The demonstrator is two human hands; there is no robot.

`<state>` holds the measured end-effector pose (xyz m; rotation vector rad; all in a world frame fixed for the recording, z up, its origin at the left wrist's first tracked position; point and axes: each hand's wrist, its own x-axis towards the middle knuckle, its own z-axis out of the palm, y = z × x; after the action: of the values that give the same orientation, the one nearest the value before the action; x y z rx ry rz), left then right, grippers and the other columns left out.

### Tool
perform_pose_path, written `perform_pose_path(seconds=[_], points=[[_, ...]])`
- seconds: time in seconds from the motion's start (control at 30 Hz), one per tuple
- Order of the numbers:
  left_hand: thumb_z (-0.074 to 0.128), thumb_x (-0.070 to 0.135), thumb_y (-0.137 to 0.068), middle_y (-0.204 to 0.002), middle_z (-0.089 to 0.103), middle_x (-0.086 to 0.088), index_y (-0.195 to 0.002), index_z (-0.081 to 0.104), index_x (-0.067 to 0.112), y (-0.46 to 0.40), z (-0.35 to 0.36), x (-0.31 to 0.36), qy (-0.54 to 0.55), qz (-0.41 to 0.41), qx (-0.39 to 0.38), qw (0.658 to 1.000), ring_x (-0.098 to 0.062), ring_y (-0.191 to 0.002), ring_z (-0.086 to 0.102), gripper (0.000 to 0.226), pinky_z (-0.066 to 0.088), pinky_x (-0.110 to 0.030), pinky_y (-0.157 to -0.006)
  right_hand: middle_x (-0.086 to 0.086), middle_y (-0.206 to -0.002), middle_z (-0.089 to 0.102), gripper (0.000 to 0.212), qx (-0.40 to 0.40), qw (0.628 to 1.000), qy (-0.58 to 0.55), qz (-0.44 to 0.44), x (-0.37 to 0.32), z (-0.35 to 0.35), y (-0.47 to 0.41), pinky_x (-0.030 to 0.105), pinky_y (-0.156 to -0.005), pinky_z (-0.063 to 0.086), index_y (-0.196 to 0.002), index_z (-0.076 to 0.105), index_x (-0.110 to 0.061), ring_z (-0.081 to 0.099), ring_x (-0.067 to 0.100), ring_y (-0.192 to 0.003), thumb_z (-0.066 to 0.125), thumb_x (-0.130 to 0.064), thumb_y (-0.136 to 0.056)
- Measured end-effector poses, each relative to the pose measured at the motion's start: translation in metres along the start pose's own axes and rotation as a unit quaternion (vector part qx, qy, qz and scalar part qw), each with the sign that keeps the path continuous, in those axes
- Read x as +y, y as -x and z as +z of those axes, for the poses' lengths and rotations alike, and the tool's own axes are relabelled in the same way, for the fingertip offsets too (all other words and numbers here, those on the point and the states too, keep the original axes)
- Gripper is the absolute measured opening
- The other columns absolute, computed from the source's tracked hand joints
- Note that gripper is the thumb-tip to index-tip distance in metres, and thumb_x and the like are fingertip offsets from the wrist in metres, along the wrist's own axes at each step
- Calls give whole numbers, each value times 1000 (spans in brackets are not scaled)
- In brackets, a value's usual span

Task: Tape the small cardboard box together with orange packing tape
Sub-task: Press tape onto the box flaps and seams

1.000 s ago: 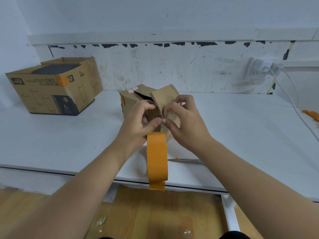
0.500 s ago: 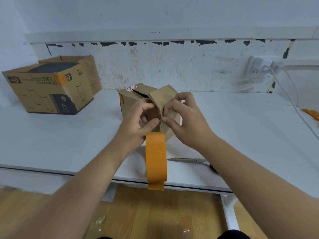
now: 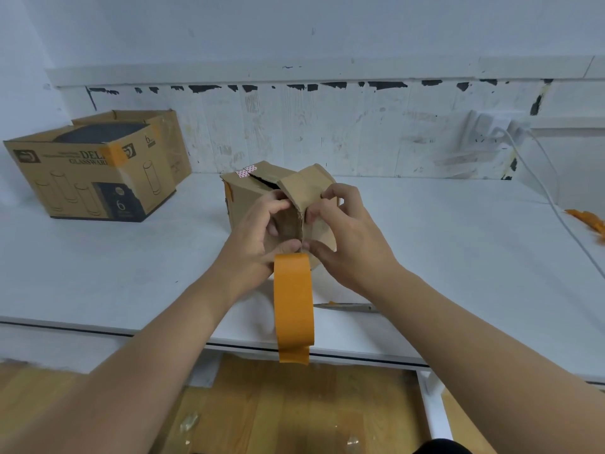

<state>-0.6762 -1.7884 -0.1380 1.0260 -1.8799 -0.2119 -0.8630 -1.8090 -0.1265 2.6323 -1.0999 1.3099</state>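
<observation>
Small brown cardboard box [image 3: 248, 204] on white table, flaps ajar, orange tape strip [image 3: 293, 303] hanging.

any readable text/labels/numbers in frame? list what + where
"DEL…" then "GLASSWAR…": front face of the big cardboard box, both cut off by an orange tape patch.
"6": dark panel on that box, lower front.
"6", small: its right side face; print below it too small to read.
Logo at that box's top left corner: unreadable.
Small cardboard box: patterned sticker, no legible text.

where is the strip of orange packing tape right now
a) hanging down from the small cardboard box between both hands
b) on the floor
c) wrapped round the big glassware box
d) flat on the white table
a: the strip of orange packing tape hangs from the small brown cardboard box, between the left hand and right hand.
</observation>
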Motion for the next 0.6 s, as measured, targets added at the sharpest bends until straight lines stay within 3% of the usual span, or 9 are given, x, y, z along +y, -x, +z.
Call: perform_pose_path(seconds=[0.23,0.37,0.47,0.6], points=[[68,35,-79,-132,30,34,-124,23,62,2,1,1,-46,-6,-9,999,3,-95,43,69,36,-8,-77,8,-126,42,39,-1,1000,31,0,-3,3,3,25,-62,36,-101,56,-16,43,15,-80,80,-20,-71],[64,43,-81,-136,26,38,-125,22,63,2,-3,6,-45,-7,-35,998,5,-98,44,64,37,-10,-77,10,-130,42,37,-8,999,36,7,-8,0,5,30,-62,44,-102,56,-15,52,23,-83,79,-18,-73],[65,32,-86,-140,24,37,-131,25,57,2,-11,6,-66,-15,-58,996,1,-95,49,66,40,-15,-74,11,-135,41,33,-39,998,43,1,-12,-7,8,39,-71,52,-104,57,-15,57,28,-92,75,-15,-77],[60,18,-91,-150,22,22,-132,28,58,11,-21,13,-95,-40,-44,994,4,-94,56,65,41,-7,-71,9,-141,41,27,-60,998,19,7,-14,-20,10,36,-83,51,-107,59,-17,56,30,-107,68,-8,-83]])
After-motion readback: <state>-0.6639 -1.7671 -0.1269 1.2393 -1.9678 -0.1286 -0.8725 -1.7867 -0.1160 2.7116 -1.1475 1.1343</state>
